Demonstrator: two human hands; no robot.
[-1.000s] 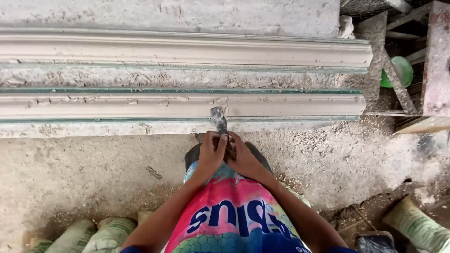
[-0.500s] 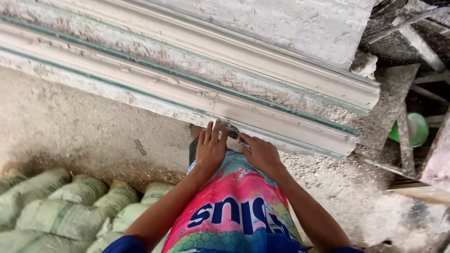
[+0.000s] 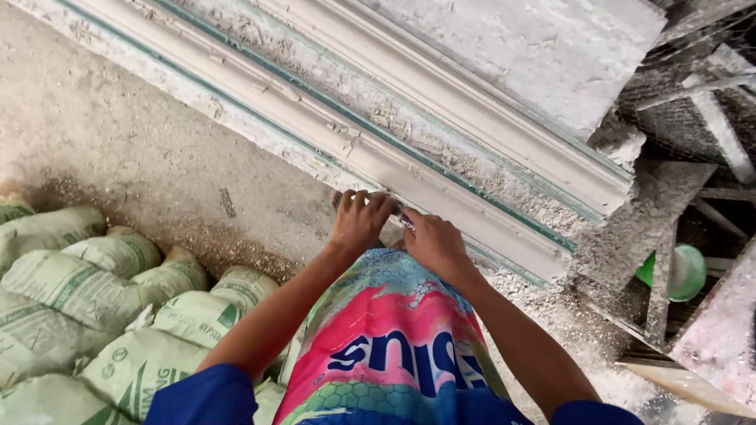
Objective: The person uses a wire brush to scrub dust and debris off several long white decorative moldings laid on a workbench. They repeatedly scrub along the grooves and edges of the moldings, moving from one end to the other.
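Colourful sack point(image 3: 394, 346) upright against the body, top edge pinched by both hands: left hand point(image 3: 360, 223) and right hand point(image 3: 435, 242) clenched on its mouth. Just beside long plaster moulding point(image 3: 441, 177); stacked green sacks point(image 3: 87, 291) at left.

A dusty concrete floor point(image 3: 118, 149) strewn with plaster crumbs; pale green sacks point(image 3: 87, 299) piled at one side, rough wooden frames point(image 3: 693, 205) and a green bowl point(image 3: 681, 271) opposite, daylight throughout
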